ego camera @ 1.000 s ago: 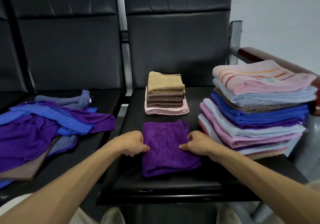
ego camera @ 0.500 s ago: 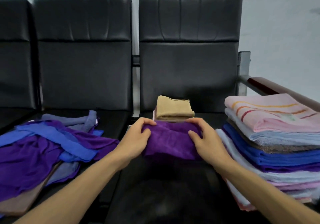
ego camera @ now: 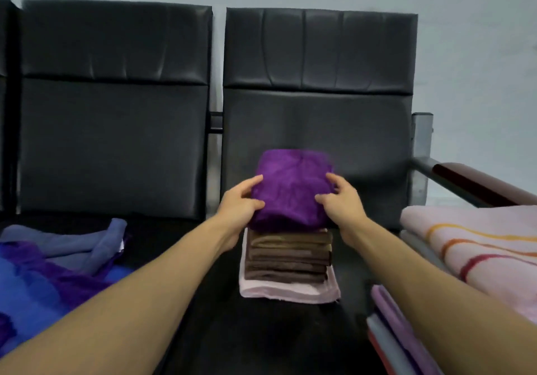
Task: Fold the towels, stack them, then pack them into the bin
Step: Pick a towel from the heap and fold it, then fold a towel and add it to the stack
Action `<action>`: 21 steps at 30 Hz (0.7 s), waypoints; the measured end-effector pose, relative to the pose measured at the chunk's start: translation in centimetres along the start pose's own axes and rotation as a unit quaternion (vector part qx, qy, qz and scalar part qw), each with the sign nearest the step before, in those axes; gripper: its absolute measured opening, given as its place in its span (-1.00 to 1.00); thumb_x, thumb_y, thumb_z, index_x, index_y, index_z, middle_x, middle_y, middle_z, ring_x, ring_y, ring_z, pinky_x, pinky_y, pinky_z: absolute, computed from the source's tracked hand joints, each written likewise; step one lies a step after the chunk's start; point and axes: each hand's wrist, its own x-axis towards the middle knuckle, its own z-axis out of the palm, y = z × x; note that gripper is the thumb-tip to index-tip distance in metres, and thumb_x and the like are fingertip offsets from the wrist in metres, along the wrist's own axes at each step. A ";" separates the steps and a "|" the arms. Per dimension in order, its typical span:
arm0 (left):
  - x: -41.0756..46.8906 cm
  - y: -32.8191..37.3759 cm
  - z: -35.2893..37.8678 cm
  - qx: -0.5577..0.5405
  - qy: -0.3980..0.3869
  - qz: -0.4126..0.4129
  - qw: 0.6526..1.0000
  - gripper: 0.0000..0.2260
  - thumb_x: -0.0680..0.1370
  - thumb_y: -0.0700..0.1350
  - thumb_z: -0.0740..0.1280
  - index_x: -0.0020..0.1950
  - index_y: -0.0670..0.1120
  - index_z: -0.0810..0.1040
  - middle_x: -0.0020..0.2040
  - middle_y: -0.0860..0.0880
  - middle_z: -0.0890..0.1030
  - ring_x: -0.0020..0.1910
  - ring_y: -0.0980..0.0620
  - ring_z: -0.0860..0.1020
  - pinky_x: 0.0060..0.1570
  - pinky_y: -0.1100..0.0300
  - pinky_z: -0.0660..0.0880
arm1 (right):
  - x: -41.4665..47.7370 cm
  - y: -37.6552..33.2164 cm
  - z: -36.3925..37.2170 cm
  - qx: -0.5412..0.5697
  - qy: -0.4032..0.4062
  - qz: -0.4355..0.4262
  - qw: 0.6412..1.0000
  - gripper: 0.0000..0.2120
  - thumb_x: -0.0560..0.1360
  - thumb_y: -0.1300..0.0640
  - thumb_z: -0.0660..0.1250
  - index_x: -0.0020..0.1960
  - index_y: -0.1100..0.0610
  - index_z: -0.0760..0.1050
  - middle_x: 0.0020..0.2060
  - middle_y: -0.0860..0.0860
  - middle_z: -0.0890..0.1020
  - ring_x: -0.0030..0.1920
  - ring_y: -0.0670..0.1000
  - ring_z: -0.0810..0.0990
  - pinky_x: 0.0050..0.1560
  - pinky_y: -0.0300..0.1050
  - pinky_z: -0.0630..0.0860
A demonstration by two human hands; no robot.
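Note:
A folded purple towel (ego camera: 292, 188) sits on top of a small stack of folded towels (ego camera: 289, 261), tan and brown ones over a pink one, at the back of the right-hand black seat. My left hand (ego camera: 239, 203) grips the purple towel's left edge, thumb on top. My right hand (ego camera: 341, 200) grips its right edge the same way. No bin is in view.
A loose heap of purple, blue and grey towels (ego camera: 55, 270) lies on the left seat. A tall stack of larger folded towels (ego camera: 476, 247), a pink striped one on top, stands at the right beside the armrest (ego camera: 476, 180). Black seat backs (ego camera: 316, 125) rise behind.
Both hands lifted the folded purple towel off the seat's front and carried it back onto the small stack. The view tilted upward.

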 end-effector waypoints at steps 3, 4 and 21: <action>0.2 -4.1 0.9 0.095 0.036 -0.049 0.994 -0.63 0.51 -0.38 0.31 0.26 -0.10 0.56 0.22 -0.16 0.54 -0.01 0.04 0.51 -0.02 0.23 0.45 | 0.1 4.4 1.1 -0.126 -0.062 0.093 0.986 -0.47 0.44 0.29 0.40 0.39 0.19 0.39 0.28 0.14 0.52 0.26 0.11 0.51 0.33 -0.03 0.40; 0.1 -4.7 1.0 0.113 0.049 -0.045 0.991 -0.67 0.52 -0.33 0.33 0.25 -0.11 0.57 0.21 -0.16 0.55 0.00 0.04 0.52 0.04 0.23 0.45 | -0.1 5.0 1.2 -0.150 -0.058 0.089 0.983 -0.48 0.44 0.26 0.41 0.38 0.18 0.41 0.29 0.14 0.52 0.27 0.11 0.50 0.34 -0.03 0.39; -17.2 3.1 -10.1 0.092 0.071 -0.064 0.991 -0.73 0.57 -0.35 0.21 0.14 -0.07 0.56 0.11 -0.08 0.60 0.06 -0.01 0.59 -0.03 0.24 0.55 | -11.5 -4.9 7.5 -0.310 -0.134 -0.223 0.914 -0.64 0.48 0.22 0.27 0.27 0.11 0.45 0.21 0.10 0.44 0.25 0.14 0.36 0.26 -0.07 0.29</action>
